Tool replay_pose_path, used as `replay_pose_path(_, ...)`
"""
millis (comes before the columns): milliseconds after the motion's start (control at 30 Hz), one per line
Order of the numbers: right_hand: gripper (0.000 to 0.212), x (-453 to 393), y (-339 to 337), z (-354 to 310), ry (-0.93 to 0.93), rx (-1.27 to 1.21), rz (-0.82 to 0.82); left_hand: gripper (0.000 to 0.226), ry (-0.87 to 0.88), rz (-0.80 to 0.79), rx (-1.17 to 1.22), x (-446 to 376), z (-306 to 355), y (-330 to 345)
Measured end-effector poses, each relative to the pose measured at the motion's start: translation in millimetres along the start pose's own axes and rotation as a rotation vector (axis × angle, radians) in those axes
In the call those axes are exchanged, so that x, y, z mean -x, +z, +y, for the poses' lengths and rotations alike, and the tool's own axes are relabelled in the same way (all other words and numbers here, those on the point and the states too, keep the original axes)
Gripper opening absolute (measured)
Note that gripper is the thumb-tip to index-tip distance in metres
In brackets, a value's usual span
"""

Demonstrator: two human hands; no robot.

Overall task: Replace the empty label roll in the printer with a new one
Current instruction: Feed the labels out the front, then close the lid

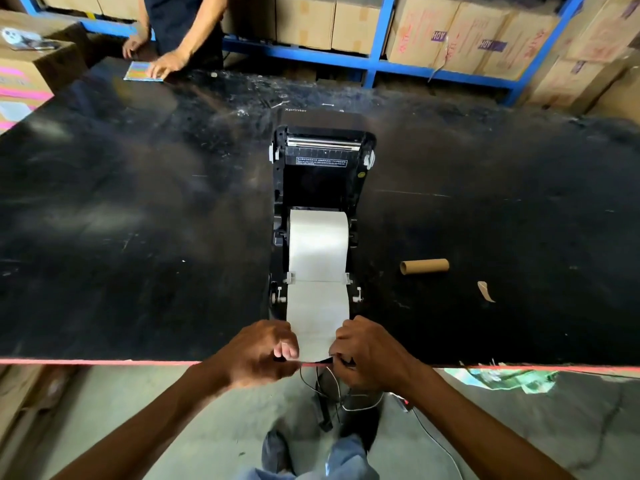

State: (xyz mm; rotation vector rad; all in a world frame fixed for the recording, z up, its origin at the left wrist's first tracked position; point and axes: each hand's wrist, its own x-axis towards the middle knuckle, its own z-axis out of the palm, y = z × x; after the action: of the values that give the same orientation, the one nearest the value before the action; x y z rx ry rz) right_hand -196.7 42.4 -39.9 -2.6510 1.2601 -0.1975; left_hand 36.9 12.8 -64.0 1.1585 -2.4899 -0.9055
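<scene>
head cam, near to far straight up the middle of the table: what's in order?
Hands, left and right, gripping the label strip → new label roll seated in the printer → open printer lid → blue shelving with cardboard boxes.

A wide black table point(138, 209) with many scratches and a red front edge fills the middle. Behind it stands a blue metal shelf point(381, 36) that holds brown cardboard boxes point(467, 39). The floor point(214, 420) under the table is grey concrete, with thin cables point(436, 441) lying on it.
</scene>
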Motion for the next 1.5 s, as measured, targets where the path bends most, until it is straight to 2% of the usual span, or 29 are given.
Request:
replay_pose_path(100, 0.035, -3, -17, 6, 0.134, -0.176, 0.044, 0.025, -0.196, 0.293, 0.265, 6, -1, -2)
replay_pose_path(167, 0.036, -16, -38, 13, 0.207, -0.247, 0.155, 0.032, -0.375, 0.514, 0.389, 5, -5, -5)
replay_pose_path(200, 0.038, -27, -51, 18, 0.236, -0.259, 0.25, 0.034, -0.461, 0.574, 0.472, 5, -7, -8)
replay_pose_path(267, 0.038, -55, -84, 29, 0.267, -0.229, 0.466, 0.037, -0.611, 0.57, 0.7, -1, -10, -14)
replay_pose_path(300, 0.029, -70, -101, 34, 0.262, -0.197, 0.558, 0.04, -0.684, 0.524, 0.796, -5, -11, -17)
replay_pose_path(367, 0.015, -100, -132, 45, 0.261, -0.126, 0.672, 0.048, -0.813, 0.421, 0.901, -12, -12, -21)
replay_pose_path(400, 0.023, -115, -145, 51, 0.287, -0.09, 0.684, 0.052, -0.85, 0.385, 0.922, -16, -12, -23)
replay_pose_path(533, 0.053, -157, -172, 68, 0.399, 0.054, 0.5, 0.06, -0.87, 0.349, 0.901, -20, -9, -31)
replay_pose_path(600, 0.058, -165, -172, 75, 0.453, 0.111, 0.361, 0.059, -0.875, 0.348, 0.903, -20, -4, -33)
replay_pose_path(667, 0.056, -167, -167, 78, 0.477, 0.134, 0.301, 0.06, -0.875, 0.344, 0.896, -20, 0, -36)
replay_pose_path(700, 0.053, -166, -164, 77, 0.472, 0.138, 0.335, 0.06, -0.871, 0.339, 0.894, -19, 2, -37)
replay_pose_path(867, 0.027, -140, -160, 67, 0.325, 0.195, 0.732, 0.054, -0.869, 0.342, 0.919, -19, 0, -37)
replay_pose_path(1067, 0.015, -89, -123, 47, 0.195, 0.153, 0.85, 0.054, -0.921, 0.392, 0.941, -23, -10, -27)
replay_pose_path(1133, 0.021, -76, -104, 45, 0.214, 0.07, 0.852, 0.054, -0.93, 0.399, 0.955, -24, -12, -25)
replay_pose_path(1300, 0.061, -46, -63, 46, 0.266, 0.112, 0.682, 0.06, -0.926, 0.408, 0.988, -26, -13, -23)
replay_pose_path(1500, 0.078, -27, -26, 38, 0.309, 0.141, 0.548, 0.074, -0.93, 0.427, 1.011, -23, 0, -32)
